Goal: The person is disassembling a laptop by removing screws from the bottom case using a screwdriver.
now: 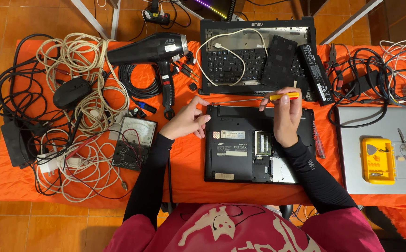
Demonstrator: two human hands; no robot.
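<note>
White and silver stickers [233,135] sat on the upturned black laptop [240,163] — one tan label [224,176] near its front edge. A white label [170,47] marked the hair dryer [154,49] — a meter dial [137,128] lay left.

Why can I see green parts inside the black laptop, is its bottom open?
Partly open. The laptop lies upside down with a cover panel off, baring green memory sticks and an empty silver bay.

yellow-handled screwdriver [259,98] lying level, black laptop [240,144] perhaps opened
</note>
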